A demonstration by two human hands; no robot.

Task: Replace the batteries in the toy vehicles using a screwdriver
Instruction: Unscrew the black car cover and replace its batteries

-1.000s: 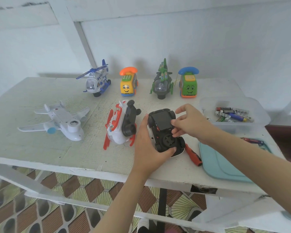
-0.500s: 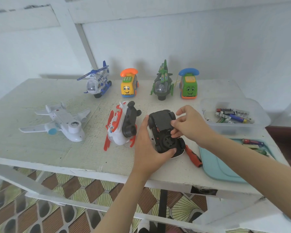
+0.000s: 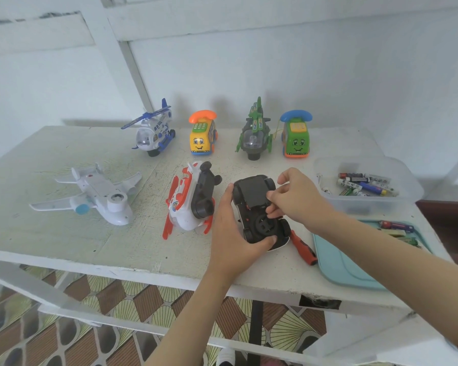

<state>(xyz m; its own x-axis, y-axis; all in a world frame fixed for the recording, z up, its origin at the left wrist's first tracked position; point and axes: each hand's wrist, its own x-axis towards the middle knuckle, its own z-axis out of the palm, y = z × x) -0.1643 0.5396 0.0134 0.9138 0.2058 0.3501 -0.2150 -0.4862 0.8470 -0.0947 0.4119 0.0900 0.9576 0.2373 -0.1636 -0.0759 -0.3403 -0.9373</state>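
Note:
A black toy car (image 3: 257, 207) lies upside down near the table's front edge. My left hand (image 3: 233, 233) grips its left side and front end. My right hand (image 3: 294, 196) pinches the black battery cover (image 3: 251, 192) at its right edge, over the car's underside. A red-handled screwdriver (image 3: 303, 247) lies on the table just right of the car, partly under my right wrist. A clear tub (image 3: 365, 199) at the right holds several batteries (image 3: 362, 184). A teal tray (image 3: 339, 265) holds a few more batteries (image 3: 397, 225).
A red-and-white toy plane (image 3: 188, 204) lies on its side left of the car. A white toy plane (image 3: 98, 196) sits upside down further left. Along the back stand a blue helicopter (image 3: 154, 133), a yellow phone car (image 3: 202, 137), a green helicopter (image 3: 254, 136) and a green phone car (image 3: 296, 137).
My right fingers have shifted slightly along the cover's right edge. The car and my left hand stay in place.

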